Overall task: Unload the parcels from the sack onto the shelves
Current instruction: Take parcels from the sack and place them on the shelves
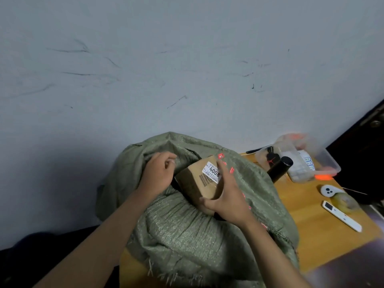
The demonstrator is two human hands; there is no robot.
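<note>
Parcel (202,179) — a brown box labelled 4008 — sits in the green sack's (187,231) mouth; my right hand (227,197) clasps it, my left hand (159,173) grips the sack's far-left rim.

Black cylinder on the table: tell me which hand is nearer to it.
Right. The right hand grips the cardboard parcel just left of the black cylinder; the left hand holds the sack's rim farther left.

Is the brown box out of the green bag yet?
Partly out. The box sticks up from the sack's open mouth, gripped by the right hand.
</note>
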